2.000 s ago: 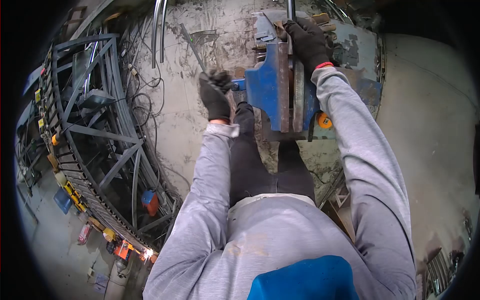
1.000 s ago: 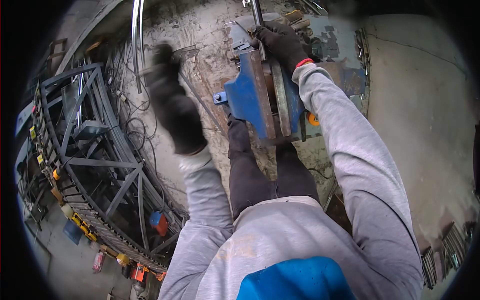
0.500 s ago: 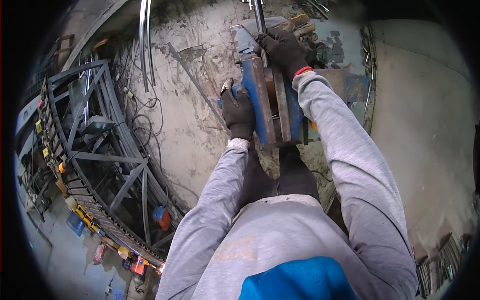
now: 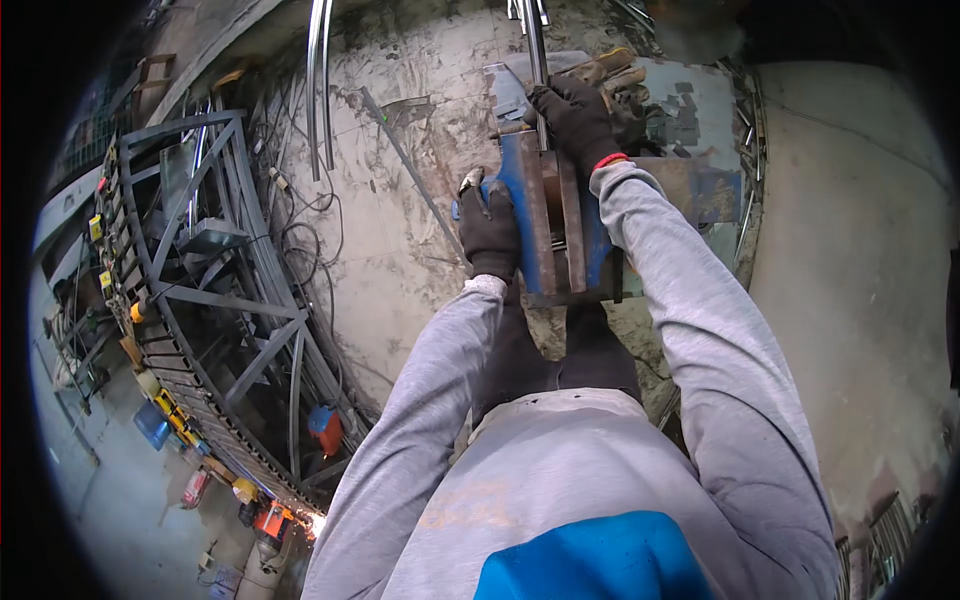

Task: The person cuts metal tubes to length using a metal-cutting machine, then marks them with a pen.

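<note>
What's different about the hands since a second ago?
The left hand, which was out to the left, off the vise, has swung back right and now rests at the left side of the blue vise. The right hand stayed on the shiny tube.

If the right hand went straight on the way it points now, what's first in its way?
Likely the shiny metal tube; the right hand already appears to be against it, though depth is unclear.

grey bench top (image 4: 715, 78) carries a blue vise (image 4: 533, 215), metal scraps (image 4: 682, 118), perhaps work gloves (image 4: 608, 68)
</note>
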`<state>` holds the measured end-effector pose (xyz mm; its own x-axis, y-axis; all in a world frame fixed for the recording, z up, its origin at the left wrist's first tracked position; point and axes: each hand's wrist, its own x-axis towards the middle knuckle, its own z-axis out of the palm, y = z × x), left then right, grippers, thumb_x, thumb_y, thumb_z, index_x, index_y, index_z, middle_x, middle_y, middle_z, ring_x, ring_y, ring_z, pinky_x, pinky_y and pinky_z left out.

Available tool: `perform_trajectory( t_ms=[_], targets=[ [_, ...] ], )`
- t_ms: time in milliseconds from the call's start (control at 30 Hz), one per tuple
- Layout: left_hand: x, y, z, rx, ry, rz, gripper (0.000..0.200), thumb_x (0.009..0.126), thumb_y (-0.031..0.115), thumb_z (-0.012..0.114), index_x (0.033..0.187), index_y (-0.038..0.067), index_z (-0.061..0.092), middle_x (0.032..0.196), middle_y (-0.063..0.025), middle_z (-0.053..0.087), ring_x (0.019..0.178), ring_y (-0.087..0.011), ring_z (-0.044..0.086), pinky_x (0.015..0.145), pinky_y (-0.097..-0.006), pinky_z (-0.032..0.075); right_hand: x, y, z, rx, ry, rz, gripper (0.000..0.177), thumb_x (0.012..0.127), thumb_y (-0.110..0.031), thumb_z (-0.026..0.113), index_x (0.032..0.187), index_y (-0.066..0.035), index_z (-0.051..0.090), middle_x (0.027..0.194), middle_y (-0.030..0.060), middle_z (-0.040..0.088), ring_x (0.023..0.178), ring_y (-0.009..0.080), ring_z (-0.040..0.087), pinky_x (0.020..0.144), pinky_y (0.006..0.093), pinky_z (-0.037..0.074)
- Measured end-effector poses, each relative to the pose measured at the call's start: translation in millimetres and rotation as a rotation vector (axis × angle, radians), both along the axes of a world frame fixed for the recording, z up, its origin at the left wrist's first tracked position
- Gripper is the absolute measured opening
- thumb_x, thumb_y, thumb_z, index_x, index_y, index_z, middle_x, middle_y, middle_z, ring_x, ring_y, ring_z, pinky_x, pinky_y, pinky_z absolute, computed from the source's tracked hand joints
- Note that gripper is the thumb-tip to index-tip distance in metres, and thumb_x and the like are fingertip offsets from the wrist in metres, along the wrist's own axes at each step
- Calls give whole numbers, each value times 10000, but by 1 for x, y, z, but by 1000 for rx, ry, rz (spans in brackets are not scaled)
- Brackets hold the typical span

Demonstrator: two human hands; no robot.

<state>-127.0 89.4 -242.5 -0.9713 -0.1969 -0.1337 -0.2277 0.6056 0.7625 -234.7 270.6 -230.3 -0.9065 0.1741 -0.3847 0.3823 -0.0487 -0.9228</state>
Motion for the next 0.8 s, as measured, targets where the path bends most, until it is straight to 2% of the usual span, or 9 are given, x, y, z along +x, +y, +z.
perform_trajectory(
  t_ms=[100, 167, 300, 367, 433, 500, 633, 700, 800],
  targets=[
    [-19, -44, -36, -195, -253, -368, 470, 996, 414, 542, 1247, 34, 659, 1228, -254, 677, 1155, -413, 643, 999, -492, 489, -1, 3, 0, 134, 35, -5, 269, 954, -321, 700, 1002, -68, 775, 785, 48, 757, 705, 118, 685, 669, 306, 523],
    [-68, -84, -15, 390, -526, -254, 399, 1033, 381, 505, 1160, 59, 703, 1072, -202, 728, 1011, -327, 706, 893, -435, 531, -1, 0, -10, 301, 21, -3, 306, 938, -366, 697, 1021, -83, 776, 810, 65, 764, 757, 173, 721, 716, 334, 544],
    [-87, -128, -85, 173, -133, -283, 538, 1050, 480, 473, 1253, 34, 696, 1121, -132, 742, 1049, -256, 683, 925, -377, 505, 2, -1, 8, 116, -21, -17, 219, 976, -241, 671, 997, -38, 754, 781, 34, 737, 639, 91, 637, 591, 262, 500],
    [-77, -123, -139, 955, -623, 164, 621, 1059, 556, 449, 1247, 20, 699, 1175, -116, 736, 1096, -245, 661, 957, -371, 492, 2, -2, 0, 79, -1, -36, 215, 978, -228, 669, 997, -32, 755, 789, 38, 741, 649, 90, 652, 588, 256, 510],
    [-39, -121, -195, 857, -776, -50, 726, 1038, 641, 450, 1269, -11, 670, 1156, -120, 724, 1053, -242, 670, 964, -382, 514, 3, 1, -5, 55, 14, -51, 210, 980, -216, 668, 997, -26, 756, 797, 43, 744, 660, 88, 667, 584, 251, 519],
    [-22, -115, -174, 1621, -775, 158, 431, 1044, 514, 544, 1136, 115, 681, 1177, -84, 726, 1133, -247, 664, 1046, -414, 502, 2, 0, -9, 95, 72, -41, 213, 988, -202, 661, 1022, -10, 748, 812, 55, 753, 692, 98, 695, 590, 246, 534],
    [29, -108, -184, 1349, -587, 459, 454, 1024, 566, 547, 1108, 131, 645, 960, -60, 717, 872, -266, 699, 837, -416, 589, 2, -1, 0, -55, 29, -50, 242, 954, -281, 711, 971, -43, 755, 738, 29, 729, 637, 92, 630, 595, 286, 499],
    [75, -133, -194, 301, -374, -139, 571, 1011, 640, 517, 1196, 109, 615, 926, -66, 712, 762, -274, 697, 719, -421, 593, 1, -1, 3, -33, 51, -57, 239, 955, -283, 716, 980, -48, 755, 739, 37, 728, 640, 88, 634, 575, 283, 493],
    [143, -149, -147, 764, -750, 66, 630, 1034, 634, 475, 1332, 85, 554, 947, -90, 720, 751, -267, 718, 663, -425, 587, 1, 2, -7, 106, 72, 0, 234, 961, -278, 707, 968, -48, 752, 744, 34, 731, 660, 93, 647, 603, 288, 502]
  ],
)
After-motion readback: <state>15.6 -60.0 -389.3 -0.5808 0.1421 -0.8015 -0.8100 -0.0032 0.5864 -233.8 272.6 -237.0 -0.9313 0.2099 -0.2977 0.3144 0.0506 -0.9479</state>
